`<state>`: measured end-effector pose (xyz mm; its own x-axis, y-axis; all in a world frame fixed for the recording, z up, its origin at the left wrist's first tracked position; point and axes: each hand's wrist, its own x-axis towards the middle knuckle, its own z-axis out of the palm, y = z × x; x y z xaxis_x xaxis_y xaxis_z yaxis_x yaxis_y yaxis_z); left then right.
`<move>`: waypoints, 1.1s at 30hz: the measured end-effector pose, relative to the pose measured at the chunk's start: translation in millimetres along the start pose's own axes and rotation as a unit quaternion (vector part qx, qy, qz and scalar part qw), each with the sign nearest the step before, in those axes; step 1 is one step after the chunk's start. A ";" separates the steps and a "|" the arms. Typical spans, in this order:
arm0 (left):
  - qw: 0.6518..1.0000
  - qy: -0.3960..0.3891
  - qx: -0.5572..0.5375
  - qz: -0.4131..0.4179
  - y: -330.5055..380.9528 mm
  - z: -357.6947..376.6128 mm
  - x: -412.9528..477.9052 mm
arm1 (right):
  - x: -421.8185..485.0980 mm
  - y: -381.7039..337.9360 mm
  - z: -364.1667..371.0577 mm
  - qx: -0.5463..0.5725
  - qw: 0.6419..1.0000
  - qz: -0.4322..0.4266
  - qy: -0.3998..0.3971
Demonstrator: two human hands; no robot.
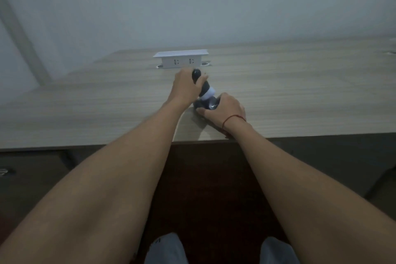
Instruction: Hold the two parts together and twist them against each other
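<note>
From the head camera, your left hand point(186, 85) curls its fingers round the dark upper end of a dark grey and white device point(204, 94), while your right hand point(225, 109) grips its dark base, which rests on the wooden desk point(85, 103) a little in from the near edge. White lettering on the base starts "WI"; the rest is hidden by your fingers. Near the desk's far edge stands a white socket box point(181, 59), its sockets facing you, well apart from the device.

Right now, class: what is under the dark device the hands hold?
Under the dark device lies the wooden table. The right hand and left hand cover its base, so contact is hidden.
</note>
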<state>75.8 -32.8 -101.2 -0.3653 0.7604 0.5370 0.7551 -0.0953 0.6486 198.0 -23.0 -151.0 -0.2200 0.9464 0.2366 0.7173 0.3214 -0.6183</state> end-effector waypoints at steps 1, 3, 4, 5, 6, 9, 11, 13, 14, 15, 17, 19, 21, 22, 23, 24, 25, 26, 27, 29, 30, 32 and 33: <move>1.000 -0.006 0.022 -0.011 -2.2 0.9 -0.8 | -0.7 0.0 -1.6 0.003 1.000 0.001 -0.003; 0.997 -0.013 0.061 -0.043 -8.4 -2.3 -1.5 | -2.8 0.9 -3.9 0.004 1.000 -0.001 -0.005; 0.997 -0.014 0.066 -0.040 -9.9 -4.5 -0.9 | -4.0 0.6 -5.1 0.003 1.000 -0.004 -0.004; 0.998 -0.010 0.056 -0.023 -9.7 -6.2 0.4 | -4.5 -0.1 -6.2 0.003 1.000 -0.005 -0.006; 0.999 -0.004 0.043 -0.007 -8.3 -7.2 0.5 | -4.6 -0.5 -6.7 0.004 1.000 -0.007 -0.010; 0.998 -0.014 0.054 -0.016 -11.4 -4.3 -2.3 | -3.3 0.1 -8.6 0.014 1.000 -0.014 -0.022; 0.996 -0.017 0.059 -0.063 -21.2 -5.2 -6.2 | -1.2 3.4 -9.3 0.026 0.999 -0.019 -0.031; 0.997 0.002 0.022 -0.070 -25.9 -7.9 -7.3 | 2.4 6.6 -10.4 0.024 0.999 -0.027 -0.035; 0.998 0.017 -0.007 -0.066 -24.4 -9.5 -7.8 | 4.1 6.9 -10.4 0.020 0.999 -0.031 -0.035; 0.997 0.028 -0.031 -0.061 -21.6 -10.3 -7.8 | 5.4 6.8 -9.5 0.014 0.999 -0.035 -0.034; 0.998 0.025 -0.042 -0.048 -15.6 -9.3 -7.8 | 6.6 5.5 -7.1 0.000 0.999 -0.041 -0.033; 0.999 0.000 -0.010 -0.044 -16.5 -4.3 -6.2 | 8.2 6.8 -5.2 -0.002 0.998 -0.048 -0.040; 0.997 -0.018 0.042 -0.061 -20.9 -0.8 -2.9 | 8.3 9.4 -5.5 0.011 0.997 -0.051 -0.048; 0.995 -0.022 0.062 -0.071 -21.7 -0.7 -1.2 | 8.0 10.7 -5.5 0.020 0.997 -0.052 -0.053; 0.995 -0.019 0.068 -0.072 -20.5 -1.4 0.2 | 7.3 11.1 -5.8 0.029 0.997 -0.050 -0.058; 0.997 -0.013 0.056 -0.056 -17.1 -1.2 1.4 | 6.8 11.9 -6.0 0.040 0.996 -0.050 -0.061; 0.999 -0.008 0.031 -0.033 -11.4 -1.1 1.9 | 6.2 12.2 -5.9 0.051 0.996 -0.049 -0.060; 1.000 -0.008 0.007 -0.014 -4.2 -0.9 1.6 | 6.1 12.0 -5.4 0.064 0.995 -0.047 -0.059; 1.000 -0.016 -0.006 -0.006 2.4 -0.1 0.6 | 6.1 11.2 -5.3 0.076 0.995 -0.040 -0.059; 1.000 -0.018 0.005 -0.025 3.1 3.3 -0.1 | 6.4 10.7 -4.3 0.100 0.993 -0.018 -0.058; 0.998 -0.015 0.016 -0.055 0.5 4.1 0.5 | 6.6 10.9 -3.6 0.111 0.992 -0.008 -0.055; 0.995 -0.016 0.022 -0.093 -3.1 2.5 1.8 | 7.2 11.4 -3.1 0.125 0.991 0.002 -0.052; 0.996 -0.021 0.008 -0.085 -1.8 1.3 2.8 | 7.9 11.3 -3.3 0.128 0.990 0.005 -0.054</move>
<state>74.1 -29.7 -101.5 -0.4654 0.7911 0.3970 0.6928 0.0463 0.7197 206.6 -12.0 -153.7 -0.2924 0.9435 0.1559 0.5326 0.2961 -0.7929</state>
